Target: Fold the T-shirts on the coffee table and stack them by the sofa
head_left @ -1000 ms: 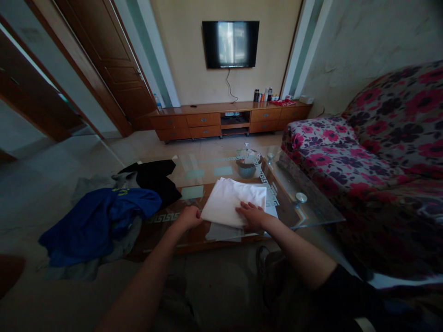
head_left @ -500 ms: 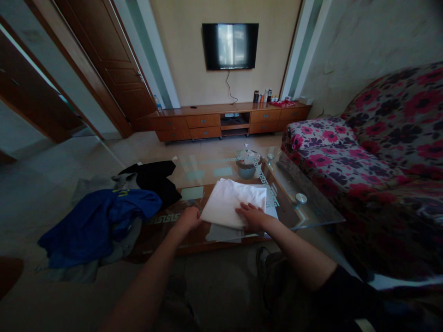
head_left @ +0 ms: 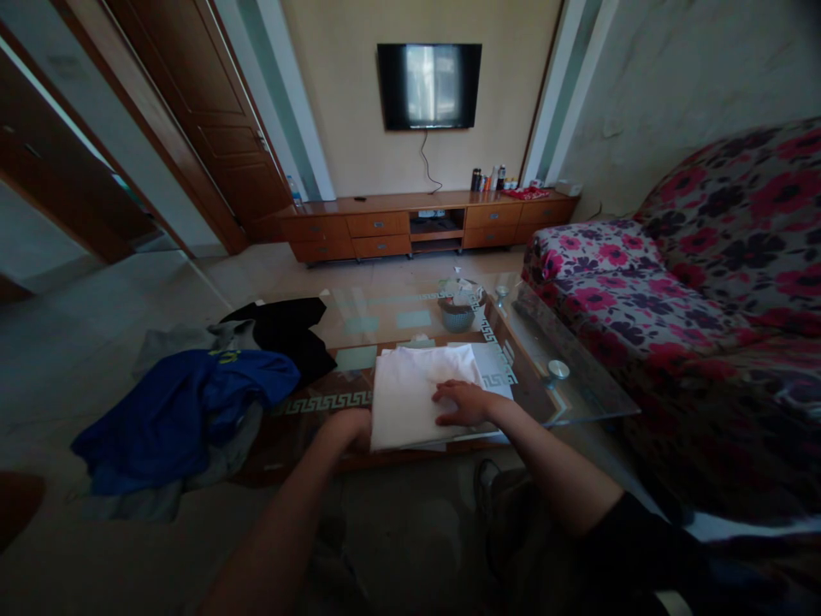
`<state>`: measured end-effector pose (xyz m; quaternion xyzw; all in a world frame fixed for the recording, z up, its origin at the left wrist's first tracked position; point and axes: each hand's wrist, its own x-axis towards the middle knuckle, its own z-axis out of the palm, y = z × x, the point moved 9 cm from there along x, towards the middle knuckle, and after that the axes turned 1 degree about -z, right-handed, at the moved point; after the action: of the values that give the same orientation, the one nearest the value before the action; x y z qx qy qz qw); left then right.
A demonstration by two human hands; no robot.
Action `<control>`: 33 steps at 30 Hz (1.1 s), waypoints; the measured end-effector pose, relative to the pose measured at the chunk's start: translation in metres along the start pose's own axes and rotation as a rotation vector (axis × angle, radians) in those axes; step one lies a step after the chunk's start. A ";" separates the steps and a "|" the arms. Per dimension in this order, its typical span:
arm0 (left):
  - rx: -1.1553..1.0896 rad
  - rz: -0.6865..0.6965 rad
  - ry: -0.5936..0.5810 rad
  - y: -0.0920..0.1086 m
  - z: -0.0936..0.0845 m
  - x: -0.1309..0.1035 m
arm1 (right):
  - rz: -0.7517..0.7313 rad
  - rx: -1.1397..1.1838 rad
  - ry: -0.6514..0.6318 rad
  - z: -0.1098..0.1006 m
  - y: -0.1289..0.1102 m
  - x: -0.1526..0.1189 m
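A folded white cloth [head_left: 410, 398] lies in front of me on the glass coffee table [head_left: 596, 411], its near edge close to the table's front. My left hand [head_left: 351, 428] is curled at the cloth's left edge, gripping it there; the fingertips are hidden by the cloth. On top of the cloth, toward its right side, rests my right hand [head_left: 463, 404] with its fingers apart and slightly bent. White sheets [head_left: 500, 381] lie under and to the right of the cloth.
On the table's left lies a heap with a blue garment [head_left: 192, 411], a black garment [head_left: 288, 334] and grey ones. A small basket [head_left: 458, 316] stands beyond the cloth. A floral sofa [head_left: 705, 291] is at right; a low TV cabinet [head_left: 378, 227] lies ahead.
The white cloth has turned to lie squarer to me, and its left side has come nearer. My left hand has moved slightly toward me; my right hand stays on top.
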<state>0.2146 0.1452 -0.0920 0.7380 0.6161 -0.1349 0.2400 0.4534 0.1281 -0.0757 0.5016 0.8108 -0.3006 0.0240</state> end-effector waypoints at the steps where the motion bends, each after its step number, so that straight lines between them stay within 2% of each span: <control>1: 0.011 -0.011 0.001 0.000 -0.001 -0.001 | 0.002 0.000 0.024 -0.002 -0.001 0.002; 4: 0.045 -0.035 0.052 0.009 -0.013 0.004 | 0.058 -0.030 0.152 -0.013 -0.001 0.011; 7: 0.045 -0.008 0.198 0.037 -0.033 0.017 | 0.128 -0.081 0.321 -0.025 -0.001 0.023; 11: 0.036 0.185 0.510 0.086 -0.055 0.035 | 0.184 -0.153 0.440 -0.027 0.002 0.043; 14: 0.064 0.327 0.705 0.104 -0.055 0.048 | 0.237 -0.190 0.468 -0.020 0.015 0.057; 18: 0.078 0.322 0.689 0.090 -0.033 0.078 | 0.291 -0.168 0.462 -0.014 0.042 0.066; 21: 0.052 0.299 0.666 0.077 -0.023 0.089 | 0.315 -0.138 0.487 -0.017 0.061 0.064; 26: 0.008 0.258 0.660 0.071 -0.023 0.091 | 0.402 -0.098 0.480 -0.020 0.085 0.057; 31: -0.054 0.208 0.651 0.069 -0.022 0.092 | 0.431 -0.097 0.450 -0.020 0.086 0.056; 33: -0.095 0.140 0.680 0.062 -0.025 0.091 | 0.429 -0.097 0.441 -0.021 0.085 0.056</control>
<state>0.2913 0.2276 -0.1041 0.7690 0.6145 0.1644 0.0637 0.5017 0.2109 -0.1174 0.7126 0.6855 -0.1337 -0.0658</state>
